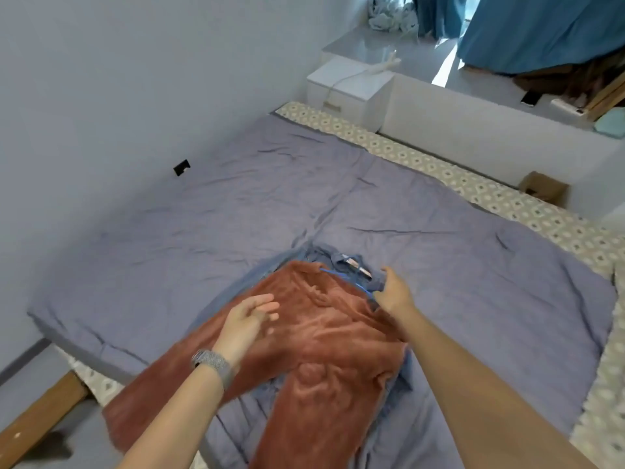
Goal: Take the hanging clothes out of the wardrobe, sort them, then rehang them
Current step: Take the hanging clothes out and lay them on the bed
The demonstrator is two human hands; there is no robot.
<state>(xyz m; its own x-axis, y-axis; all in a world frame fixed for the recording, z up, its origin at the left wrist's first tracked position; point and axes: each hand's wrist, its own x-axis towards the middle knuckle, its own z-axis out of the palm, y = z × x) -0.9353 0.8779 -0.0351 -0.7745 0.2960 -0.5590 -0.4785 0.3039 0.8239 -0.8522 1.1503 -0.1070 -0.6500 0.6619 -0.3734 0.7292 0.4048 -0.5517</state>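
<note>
Rust-brown fleece trousers (324,336) lie spread on the bed, on top of a blue-grey garment (324,255) whose collar and label show beyond them. A thin blue hanger (341,277) runs along the trousers' waist, mostly hidden. My left hand (247,316) hovers over the trousers' left side with fingers extended and relaxed; it wears a grey watch band. At the right end of the waist, my right hand (394,292) has its fingers curled down where hanger and blue-grey garment meet; what exactly they hold is hidden.
The bed's grey-blue cover (236,204) lies over a patterned mattress (507,201). A white nightstand (351,86) with a cable stands at the far corner beside a white ledge (473,130). Teal curtains (541,32) hang at the upper right. A wall runs along the left.
</note>
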